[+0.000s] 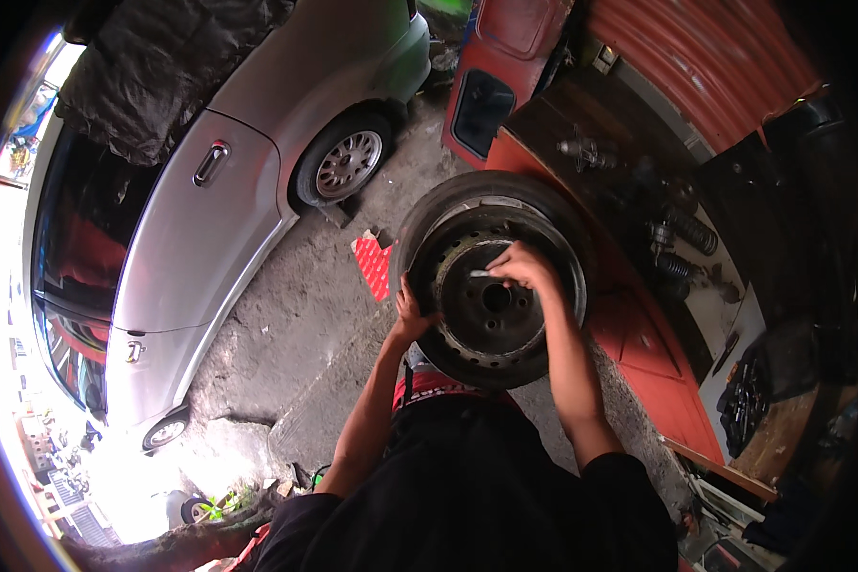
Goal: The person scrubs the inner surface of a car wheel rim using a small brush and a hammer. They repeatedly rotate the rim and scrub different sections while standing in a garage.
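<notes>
A black steel wheel rim (496,341) faces up in front of me, with a ring of holes and an open centre bore. Behind its far side curves a black tyre (429,202); I cannot tell whether rim and tyre are one piece or two stacked. My left hand (413,316) grips the rim's left edge, fingers on the outer side and thumb over the lip. Over the wheel's hub, my right hand (522,267) pinches a small whitish stick (480,275), too small to name exactly. Its fingertips are close to the hub face.
A silver car (195,214) stands at left, its wheel (350,164) on the concrete floor (286,305). A red piece of cardboard (373,265) lies beside the tyre. At right, a red-sided bench (643,353) bears coil springs (691,232) and dark parts. A red vehicle door (491,86) leans beyond.
</notes>
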The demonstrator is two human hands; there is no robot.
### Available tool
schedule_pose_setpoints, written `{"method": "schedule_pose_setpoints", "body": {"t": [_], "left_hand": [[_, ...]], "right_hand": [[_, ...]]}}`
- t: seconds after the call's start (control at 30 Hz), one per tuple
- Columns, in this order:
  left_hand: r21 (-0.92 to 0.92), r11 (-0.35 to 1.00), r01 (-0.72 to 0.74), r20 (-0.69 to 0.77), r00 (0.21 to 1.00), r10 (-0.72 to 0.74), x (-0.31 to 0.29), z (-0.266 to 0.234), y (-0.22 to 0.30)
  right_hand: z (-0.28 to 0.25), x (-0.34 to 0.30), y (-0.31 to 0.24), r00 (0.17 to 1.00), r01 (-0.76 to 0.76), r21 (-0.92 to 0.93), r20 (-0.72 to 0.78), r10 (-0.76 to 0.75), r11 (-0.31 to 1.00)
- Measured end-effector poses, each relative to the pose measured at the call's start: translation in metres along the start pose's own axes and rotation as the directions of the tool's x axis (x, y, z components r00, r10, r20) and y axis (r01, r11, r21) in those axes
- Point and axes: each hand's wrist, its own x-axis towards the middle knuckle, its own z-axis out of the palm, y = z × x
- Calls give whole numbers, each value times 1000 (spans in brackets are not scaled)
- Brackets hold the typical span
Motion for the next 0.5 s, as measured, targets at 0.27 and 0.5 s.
{"method": "schedule_pose_setpoints", "body": {"t": [0.27,0.5], "left_hand": [[-206,979,-9,68,997,23,-1,-11,-6],[-272,962,-35,68,996,56,5,-12,-11]], "right_hand": [[-31,-5,12,995,-87,79,-43,90,993],[10,-5,-14,998,-53,-88,11,55,995]]}}
